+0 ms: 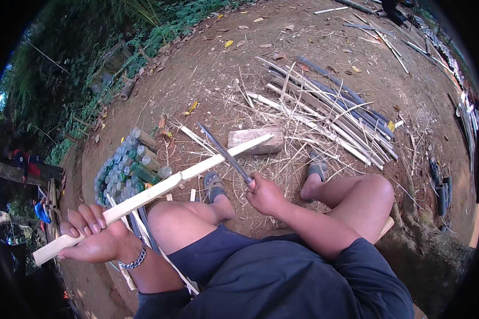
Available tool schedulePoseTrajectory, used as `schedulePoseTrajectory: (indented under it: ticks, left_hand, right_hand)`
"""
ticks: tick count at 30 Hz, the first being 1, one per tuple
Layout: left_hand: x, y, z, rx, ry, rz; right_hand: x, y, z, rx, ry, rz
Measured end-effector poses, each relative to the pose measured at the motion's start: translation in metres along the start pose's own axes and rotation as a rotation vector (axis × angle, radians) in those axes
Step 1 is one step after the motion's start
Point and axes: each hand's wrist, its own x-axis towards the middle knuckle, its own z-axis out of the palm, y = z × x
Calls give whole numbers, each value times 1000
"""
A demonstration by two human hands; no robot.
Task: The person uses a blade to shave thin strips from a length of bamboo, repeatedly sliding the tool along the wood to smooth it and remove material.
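Observation:
A long pale strip of split bamboo (pixel 143 200) slants up across the view, with a notch near its middle. My left hand (pixel 98 236), palm turned up, has its fingers curled round the lower end. The far end of the strip lies over a short log (pixel 245 136) on the ground. In my right hand (pixel 266 195), closed round the handle, is a long-bladed knife (pixel 221 149). Its blade points up and left and crosses the strip just left of the log. Whether the edge touches the strip I cannot tell.
Beyond my right foot lies a pile of bamboo strips and dark poles (pixel 330 114) amid shavings. Clear and green plastic bottles (pixel 125 170) are stacked left of my knee. More strips (pixel 143 228) lean beside my left thigh. A person in red (pixel 29 165) is at far left.

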Motion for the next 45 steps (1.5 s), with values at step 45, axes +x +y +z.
schedulePoseTrajectory:
  ticks: [45]
  left_hand:
    - [-22,11,10,-248,-176,-16]
  right_hand:
    - [3,24,-12,38,-29,87]
